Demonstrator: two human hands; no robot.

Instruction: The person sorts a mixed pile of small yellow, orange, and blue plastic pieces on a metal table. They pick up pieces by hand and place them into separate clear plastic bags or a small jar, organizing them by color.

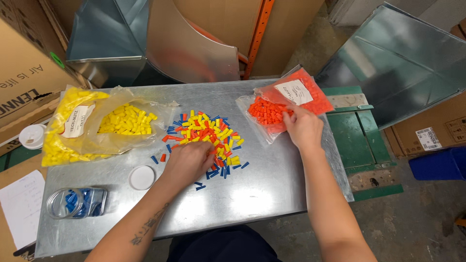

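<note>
With our left hand (188,162) curled in the mixed pile (206,138) mid-table and our right hand (303,127) closed over the orange bag (276,109) at the back-right edge, sorting looks about half done.

Both hands (187,162) (303,127) outstretched, palms down

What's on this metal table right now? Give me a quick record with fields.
Surface: sheet-metal table
Left hand: on the mixed pile of yellow, orange and blue wire connectors
Right hand: at the mouth of the bag of orange connectors
Far left: bags of yellow connectors
Near left: clear jar of blue connectors, lying sideways; white lid
</note>
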